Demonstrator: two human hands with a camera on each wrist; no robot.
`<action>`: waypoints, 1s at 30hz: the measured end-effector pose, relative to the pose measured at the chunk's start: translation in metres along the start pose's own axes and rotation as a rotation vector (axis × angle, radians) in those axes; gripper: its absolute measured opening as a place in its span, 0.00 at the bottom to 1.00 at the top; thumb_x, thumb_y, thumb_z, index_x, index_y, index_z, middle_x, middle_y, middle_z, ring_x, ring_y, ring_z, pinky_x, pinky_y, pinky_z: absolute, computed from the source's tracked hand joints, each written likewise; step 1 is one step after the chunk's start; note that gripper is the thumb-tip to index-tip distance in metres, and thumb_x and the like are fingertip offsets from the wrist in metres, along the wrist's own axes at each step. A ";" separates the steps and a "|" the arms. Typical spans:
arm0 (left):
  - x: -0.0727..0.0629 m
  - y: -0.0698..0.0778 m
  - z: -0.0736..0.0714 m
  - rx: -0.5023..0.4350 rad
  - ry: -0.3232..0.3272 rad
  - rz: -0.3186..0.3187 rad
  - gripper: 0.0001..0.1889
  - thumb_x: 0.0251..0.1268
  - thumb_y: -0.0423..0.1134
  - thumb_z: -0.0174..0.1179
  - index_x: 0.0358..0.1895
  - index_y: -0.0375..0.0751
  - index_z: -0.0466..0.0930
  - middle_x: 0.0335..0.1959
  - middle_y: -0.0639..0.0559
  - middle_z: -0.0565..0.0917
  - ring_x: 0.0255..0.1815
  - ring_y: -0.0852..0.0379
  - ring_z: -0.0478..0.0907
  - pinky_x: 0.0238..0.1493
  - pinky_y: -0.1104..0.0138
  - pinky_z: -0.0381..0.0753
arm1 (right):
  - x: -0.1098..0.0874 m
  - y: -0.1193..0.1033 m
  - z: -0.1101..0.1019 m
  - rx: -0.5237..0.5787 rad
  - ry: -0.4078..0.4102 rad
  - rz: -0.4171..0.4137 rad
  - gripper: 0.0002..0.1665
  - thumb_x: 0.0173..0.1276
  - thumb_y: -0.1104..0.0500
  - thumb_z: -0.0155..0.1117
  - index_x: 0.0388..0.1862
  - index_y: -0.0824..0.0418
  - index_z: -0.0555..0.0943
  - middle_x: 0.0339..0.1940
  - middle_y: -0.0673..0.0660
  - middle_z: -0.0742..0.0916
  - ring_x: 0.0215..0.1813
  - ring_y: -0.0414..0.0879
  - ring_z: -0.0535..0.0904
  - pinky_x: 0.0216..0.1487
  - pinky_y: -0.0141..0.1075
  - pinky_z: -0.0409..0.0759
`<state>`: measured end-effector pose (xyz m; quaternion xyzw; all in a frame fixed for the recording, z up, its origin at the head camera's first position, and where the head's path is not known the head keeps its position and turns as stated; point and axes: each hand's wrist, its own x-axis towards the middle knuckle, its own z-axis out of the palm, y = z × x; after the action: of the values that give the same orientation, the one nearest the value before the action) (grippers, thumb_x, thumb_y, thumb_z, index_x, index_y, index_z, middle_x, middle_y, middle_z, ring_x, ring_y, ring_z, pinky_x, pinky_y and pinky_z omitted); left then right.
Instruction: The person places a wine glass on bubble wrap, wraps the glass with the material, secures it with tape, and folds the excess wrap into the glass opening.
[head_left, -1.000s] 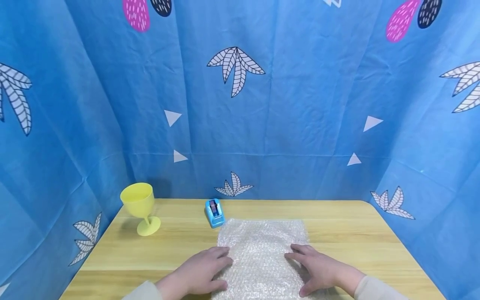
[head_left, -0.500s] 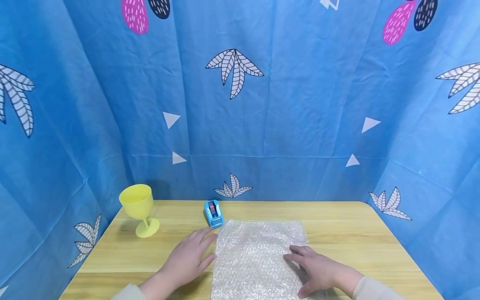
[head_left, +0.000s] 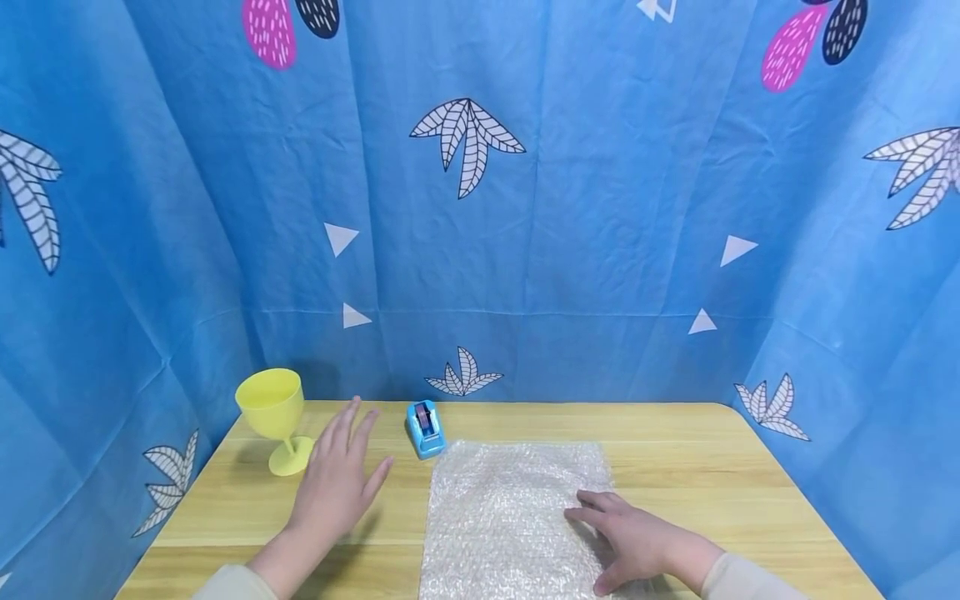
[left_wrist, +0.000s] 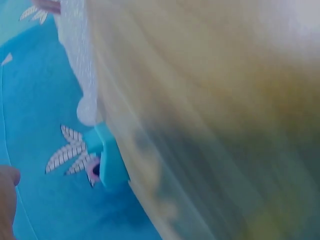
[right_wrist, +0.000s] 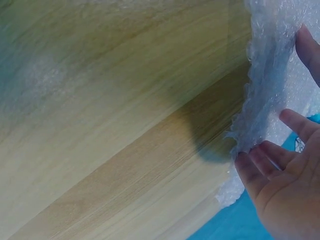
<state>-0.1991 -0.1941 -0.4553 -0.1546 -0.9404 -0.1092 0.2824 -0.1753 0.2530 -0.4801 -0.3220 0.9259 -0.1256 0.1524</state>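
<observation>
A sheet of bubble wrap (head_left: 510, 517) lies flat on the wooden table, in front of the body. My right hand (head_left: 633, 537) rests on its right edge with spread fingers; in the right wrist view the fingertips (right_wrist: 245, 159) touch the wrap's edge (right_wrist: 270, 90). Off to the left, my left hand (head_left: 333, 479) is raised over the table, fingers extended and holding nothing. It is nearest to a yellow plastic goblet (head_left: 272, 404), which stands upright just beyond it at the left. In the left wrist view only a bit of the left hand (left_wrist: 7, 197) shows.
A small blue tape dispenser (head_left: 426, 429) sits behind the wrap's far left corner. The wooden table (head_left: 690, 467) ends at a blue patterned curtain (head_left: 615, 208), which encloses the back and both sides.
My left hand has left the bubble wrap's left edge and moved left and forward, past the tape dispenser toward the goblet. The right hand has stayed on the wrap.
</observation>
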 end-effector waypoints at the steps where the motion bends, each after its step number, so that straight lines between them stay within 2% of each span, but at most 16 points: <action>1: 0.001 -0.003 -0.001 -0.001 0.021 -0.020 0.42 0.61 0.52 0.68 0.74 0.37 0.61 0.77 0.33 0.56 0.73 0.32 0.58 0.69 0.38 0.63 | 0.000 0.000 0.000 0.001 -0.001 0.000 0.59 0.46 0.31 0.76 0.76 0.50 0.67 0.76 0.64 0.66 0.73 0.66 0.63 0.63 0.60 0.74; 9: 0.010 -0.028 -0.008 -0.005 0.156 -0.121 0.44 0.59 0.49 0.69 0.74 0.34 0.59 0.76 0.29 0.54 0.75 0.30 0.50 0.72 0.36 0.53 | 0.000 0.000 -0.001 0.009 -0.010 0.005 0.59 0.45 0.31 0.76 0.76 0.50 0.67 0.76 0.63 0.66 0.73 0.65 0.63 0.64 0.60 0.74; 17: 0.014 -0.051 -0.010 0.013 0.236 -0.210 0.46 0.58 0.51 0.68 0.75 0.34 0.58 0.77 0.29 0.50 0.77 0.30 0.46 0.76 0.39 0.41 | 0.000 0.000 -0.001 0.015 -0.017 0.010 0.59 0.46 0.30 0.76 0.76 0.49 0.67 0.76 0.63 0.66 0.73 0.65 0.63 0.63 0.60 0.74; 20: 0.015 -0.060 -0.011 0.015 0.239 -0.246 0.46 0.58 0.52 0.68 0.76 0.35 0.57 0.78 0.29 0.49 0.77 0.30 0.45 0.75 0.37 0.42 | 0.000 0.000 -0.001 0.008 -0.009 0.002 0.60 0.46 0.30 0.75 0.76 0.50 0.67 0.76 0.64 0.66 0.73 0.66 0.64 0.63 0.60 0.75; 24: 0.014 -0.070 -0.011 0.010 0.208 -0.311 0.47 0.60 0.53 0.68 0.77 0.38 0.55 0.80 0.31 0.44 0.78 0.31 0.40 0.76 0.37 0.40 | 0.000 0.001 -0.001 0.008 -0.006 -0.004 0.59 0.46 0.30 0.75 0.76 0.51 0.67 0.76 0.65 0.66 0.72 0.67 0.64 0.62 0.60 0.75; 30: 0.010 -0.080 -0.014 -0.018 0.174 -0.445 0.52 0.62 0.53 0.68 0.80 0.38 0.45 0.81 0.34 0.34 0.80 0.33 0.32 0.76 0.37 0.38 | 0.001 0.001 -0.001 0.014 -0.008 0.005 0.59 0.46 0.29 0.75 0.76 0.49 0.67 0.76 0.64 0.66 0.73 0.66 0.63 0.63 0.60 0.74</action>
<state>-0.2281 -0.2702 -0.4482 0.0640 -0.9224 -0.1901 0.3301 -0.1774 0.2533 -0.4799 -0.3189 0.9253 -0.1302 0.1588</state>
